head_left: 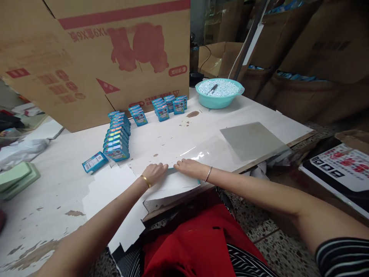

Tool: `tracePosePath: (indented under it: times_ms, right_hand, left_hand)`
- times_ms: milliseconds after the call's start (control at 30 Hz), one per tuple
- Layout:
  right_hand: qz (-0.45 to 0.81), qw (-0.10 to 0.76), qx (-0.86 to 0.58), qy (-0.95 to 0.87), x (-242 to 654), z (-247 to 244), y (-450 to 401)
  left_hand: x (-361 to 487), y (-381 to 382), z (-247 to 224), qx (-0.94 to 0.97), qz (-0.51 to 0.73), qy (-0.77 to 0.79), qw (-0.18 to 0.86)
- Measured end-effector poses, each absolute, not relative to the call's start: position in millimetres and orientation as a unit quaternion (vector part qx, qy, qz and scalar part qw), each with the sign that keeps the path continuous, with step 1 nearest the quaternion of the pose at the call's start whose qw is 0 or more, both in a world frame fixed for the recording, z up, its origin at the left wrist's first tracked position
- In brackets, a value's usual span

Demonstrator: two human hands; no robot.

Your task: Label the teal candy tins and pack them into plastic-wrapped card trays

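Note:
At the table's front edge, a white card sheet (173,184) with thin blue-green edges lies between my forearms. My left hand (156,172) grips its far edge with curled fingers. Close beside it, my right hand (190,169) is closed on the same edge, thumbs nearly meeting. The knuckles hide how the card is bent under the fingertips. More white card blanks (115,192) with stepped edges lie to the left, partly beneath my left forearm. Just beyond my right hand is a clear plastic sheet (201,150).
Small blue boxes stand in a row (117,136) and in groups (163,111) along a large cardboard carton (129,69). One blue box (94,162) lies flat. A turquoise basin (219,100) holds white pellets and a dark tool. A greyish sheet (253,140) lies right; a pale green object (20,179) sits left.

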State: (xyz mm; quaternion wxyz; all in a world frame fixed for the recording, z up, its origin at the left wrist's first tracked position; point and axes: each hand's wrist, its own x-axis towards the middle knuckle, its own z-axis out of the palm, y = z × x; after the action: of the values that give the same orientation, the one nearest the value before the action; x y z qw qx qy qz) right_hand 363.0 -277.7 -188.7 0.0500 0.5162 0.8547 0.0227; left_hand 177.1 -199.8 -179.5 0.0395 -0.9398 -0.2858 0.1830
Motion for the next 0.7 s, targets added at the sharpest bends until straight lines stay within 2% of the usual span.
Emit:
tracePosePath:
  times_ms: [167,300,433,533,633,700]
  right_hand:
    - [0.010,0.062,0.511,0.858,371.7,-184.1,-265.2]
    - [-0.009,0.037,0.504,0.863,379.9,-185.3,-256.7]
    - [-0.063,0.015,0.518,0.853,385.5,-180.9,-251.0]
    - [-0.107,-0.058,0.551,0.826,381.8,-167.5,-261.3]
    - [-0.064,-0.176,0.554,0.811,369.0,-160.1,-294.5]
    - [-0.018,-0.183,0.531,0.827,359.1,-167.2,-321.9]
  left_hand:
    - [167.6,-200.1,-149.0,-0.943,0.173,-0.285,0.020]
    - [143.4,-227.3,-127.1,-0.972,0.080,-0.195,-0.106]
    - [133.7,-242.1,-135.8,-0.951,0.100,-0.205,-0.210]
    - [140.1,-228.4,-147.9,-0.914,0.092,-0.270,-0.289]
    - [144.1,-211.0,-157.1,-0.884,0.060,-0.298,-0.355]
    - [142.7,-206.8,-162.2,-0.878,0.046,-0.295,-0.373]
